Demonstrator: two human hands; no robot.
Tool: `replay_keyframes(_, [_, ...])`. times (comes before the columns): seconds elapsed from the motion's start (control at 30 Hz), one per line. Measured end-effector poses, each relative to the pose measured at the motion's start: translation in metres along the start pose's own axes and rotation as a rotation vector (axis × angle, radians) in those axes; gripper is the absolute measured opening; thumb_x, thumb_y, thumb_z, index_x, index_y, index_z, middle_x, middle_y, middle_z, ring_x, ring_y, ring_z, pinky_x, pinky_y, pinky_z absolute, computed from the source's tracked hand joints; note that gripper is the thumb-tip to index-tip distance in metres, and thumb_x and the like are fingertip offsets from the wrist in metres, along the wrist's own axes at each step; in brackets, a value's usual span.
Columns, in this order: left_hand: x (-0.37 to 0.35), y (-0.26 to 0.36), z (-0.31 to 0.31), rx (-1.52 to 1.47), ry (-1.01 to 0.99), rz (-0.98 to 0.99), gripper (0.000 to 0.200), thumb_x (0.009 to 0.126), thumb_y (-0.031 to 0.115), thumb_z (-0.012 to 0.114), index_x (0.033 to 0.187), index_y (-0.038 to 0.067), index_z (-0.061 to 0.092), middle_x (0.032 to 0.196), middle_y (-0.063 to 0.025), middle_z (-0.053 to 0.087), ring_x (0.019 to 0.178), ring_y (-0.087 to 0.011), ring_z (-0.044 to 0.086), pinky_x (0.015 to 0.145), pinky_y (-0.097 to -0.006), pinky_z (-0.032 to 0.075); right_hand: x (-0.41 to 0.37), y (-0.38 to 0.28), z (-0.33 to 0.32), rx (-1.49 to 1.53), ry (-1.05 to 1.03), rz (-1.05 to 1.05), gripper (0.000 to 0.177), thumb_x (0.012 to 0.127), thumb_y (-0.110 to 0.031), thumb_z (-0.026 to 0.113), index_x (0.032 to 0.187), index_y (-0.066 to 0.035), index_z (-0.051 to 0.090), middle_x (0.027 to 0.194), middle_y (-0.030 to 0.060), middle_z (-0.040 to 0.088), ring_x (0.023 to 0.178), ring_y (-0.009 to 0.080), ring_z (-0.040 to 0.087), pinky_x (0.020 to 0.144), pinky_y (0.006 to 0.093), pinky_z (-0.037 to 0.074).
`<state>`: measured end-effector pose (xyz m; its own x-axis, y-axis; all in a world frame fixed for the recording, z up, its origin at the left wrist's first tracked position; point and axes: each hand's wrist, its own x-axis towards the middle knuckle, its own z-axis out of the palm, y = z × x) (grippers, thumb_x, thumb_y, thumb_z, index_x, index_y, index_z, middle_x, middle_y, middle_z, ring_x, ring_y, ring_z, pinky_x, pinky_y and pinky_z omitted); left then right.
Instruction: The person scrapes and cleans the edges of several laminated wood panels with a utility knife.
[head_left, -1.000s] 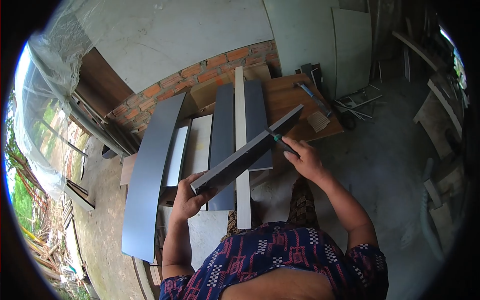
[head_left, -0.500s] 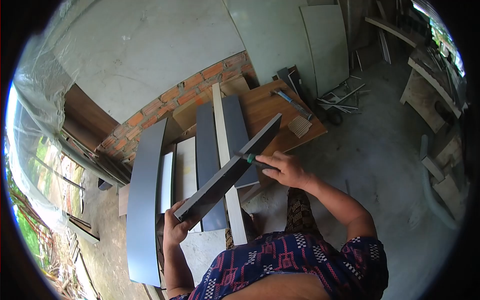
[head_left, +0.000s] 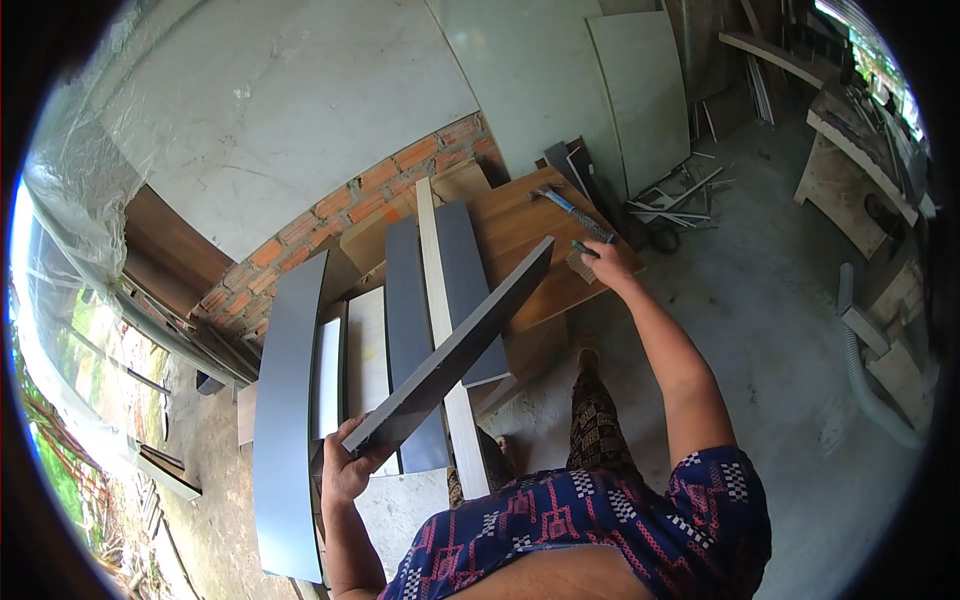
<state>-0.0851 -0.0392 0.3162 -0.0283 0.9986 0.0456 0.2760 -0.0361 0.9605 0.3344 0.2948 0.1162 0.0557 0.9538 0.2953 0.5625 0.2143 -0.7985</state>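
Observation:
My left hand [head_left: 347, 468] is wrapped round the near end of a long dark grey board [head_left: 455, 350], held slanting up and to the right above other panels. My right hand [head_left: 608, 264], closed on a small dark tool with a green part [head_left: 583, 247], is beyond the board's far end, over the right edge of the brown wooden tabletop [head_left: 530, 225]. Just past that hand lies a hammer [head_left: 572, 207] with a blue and black handle. A piece of ridged cardboard [head_left: 580, 266] is partly hidden beside the hand.
Under the held board lie a pale wood strip [head_left: 436, 270] and dark grey panels [head_left: 404, 290]. A large grey panel [head_left: 290, 420] stands at the left. Thin scrap strips [head_left: 680, 205] lie on the floor, and a grey hose [head_left: 865, 385] is at the far right.
My right hand has moved off the board with the small tool, up and right toward the hammer. The held board has shifted slightly and turned, showing more of its narrow edge.

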Motion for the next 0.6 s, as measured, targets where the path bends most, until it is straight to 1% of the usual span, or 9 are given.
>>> replay_keyframes(0.03, [0.000, -0.001, -0.002, 0.082, 0.012, 0.013, 0.035, 0.066, -0.006, 0.068, 0.101, -0.004, 0.062, 0.084, -0.0076, 0.064, 0.074, -0.0128, 0.059, 0.066, -0.0245, 0.048, -0.005, -0.014, -0.004, 0.137, 0.036, -0.080, 0.029, 0.082, -0.021, 0.063, 0.104, -0.003, 0.060, 0.080, 0.0087, 0.063, 0.071, 0.0209, 0.061, 0.064, 0.0321, 0.048])
replay_keyframes(0.13, [-0.001, 0.001, -0.002, 0.357, 0.037, 0.098, 0.036, 0.065, -0.004, 0.069, 0.100, 0.000, 0.065, 0.084, -0.0094, 0.065, 0.074, -0.0173, 0.059, 0.067, -0.0284, 0.048, -0.043, -0.085, -0.030, 0.463, -0.181, 0.344, 0.023, 0.081, -0.020, 0.064, 0.098, -0.005, 0.059, 0.068, 0.0014, 0.054, 0.057, 0.0101, 0.053, 0.048, 0.0247, 0.042])
replay_keyframes(0.2, [0.001, 0.022, 0.004, 0.588, 0.036, 0.210, 0.036, 0.064, -0.003, 0.070, 0.099, 0.003, 0.066, 0.086, -0.0106, 0.066, 0.076, -0.0214, 0.059, 0.069, -0.0314, 0.047, -0.057, -0.099, -0.022, 0.628, -0.208, 0.255, 0.018, 0.082, -0.017, 0.064, 0.094, -0.006, 0.056, 0.069, -0.0011, 0.051, 0.054, 0.0063, 0.050, 0.044, 0.0223, 0.038])
replay_keyframes(0.23, [0.004, 0.023, 0.003, 0.680, 0.022, 0.334, 0.037, 0.063, -0.003, 0.069, 0.100, 0.004, 0.066, 0.090, -0.0109, 0.067, 0.079, -0.0248, 0.059, 0.071, -0.0329, 0.048, -0.065, -0.105, -0.018, 0.711, -0.223, 0.214, 0.016, 0.082, -0.015, 0.063, 0.093, -0.007, 0.054, 0.069, -0.0024, 0.050, 0.053, 0.0044, 0.048, 0.042, 0.0211, 0.036])
replay_keyframes(0.33, [0.010, 0.027, 0.004, 0.853, 0.052, 0.528, 0.036, 0.062, -0.002, 0.068, 0.098, 0.004, 0.066, 0.092, -0.0096, 0.067, 0.087, -0.0270, 0.060, 0.078, -0.0354, 0.047, -0.085, -0.126, -0.006, 0.823, -0.243, 0.161, 0.026, 0.081, -0.018, 0.065, 0.101, -0.007, 0.054, 0.072, -0.0025, 0.051, 0.054, 0.0043, 0.050, 0.042, 0.0194, 0.038])
replay_keyframes(0.37, [0.009, 0.026, 0.003, 0.871, 0.052, 0.535, 0.039, 0.061, 0.000, 0.069, 0.100, 0.006, 0.066, 0.093, -0.0091, 0.067, 0.092, -0.0282, 0.059, 0.082, -0.0373, 0.045, -0.088, -0.122, 0.001, 0.797, -0.273, 0.158, 0.028, 0.081, -0.019, 0.065, 0.104, -0.008, 0.052, 0.078, -0.0019, 0.053, 0.055, 0.0053, 0.051, 0.043, 0.0191, 0.040])
replay_keyframes(0.47, [0.007, 0.023, 0.005, 0.841, 0.108, 0.531, 0.044, 0.060, 0.000, 0.070, 0.104, 0.007, 0.064, 0.095, -0.0092, 0.067, 0.093, -0.0286, 0.059, 0.083, -0.0377, 0.045, -0.105, -0.134, 0.007, 0.860, -0.332, 0.237, 0.030, 0.082, -0.019, 0.064, 0.107, -0.008, 0.051, 0.081, -0.0016, 0.053, 0.059, 0.0068, 0.054, 0.045, 0.0196, 0.042])
replay_keyframes(0.5, [0.007, 0.020, 0.002, 0.866, 0.092, 0.525, 0.049, 0.061, 0.004, 0.072, 0.109, 0.005, 0.061, 0.100, -0.0116, 0.065, 0.098, -0.0301, 0.057, 0.084, -0.0381, 0.045, -0.106, -0.131, 0.013, 0.828, -0.333, 0.224, 0.029, 0.082, -0.020, 0.064, 0.106, -0.008, 0.053, 0.083, -0.0017, 0.054, 0.066, 0.0083, 0.057, 0.047, 0.0210, 0.045])
replay_keyframes(0.6, [0.007, 0.013, 0.006, 0.863, 0.272, 0.537, 0.052, 0.063, 0.007, 0.073, 0.113, 0.005, 0.059, 0.110, -0.0136, 0.061, 0.115, -0.0348, 0.048, 0.094, -0.0417, 0.041, -0.112, -0.128, 0.024, 0.802, -0.299, 0.193, 0.026, 0.083, -0.020, 0.064, 0.104, -0.008, 0.055, 0.085, -0.0015, 0.056, 0.074, 0.0087, 0.058, 0.048, 0.0223, 0.046])
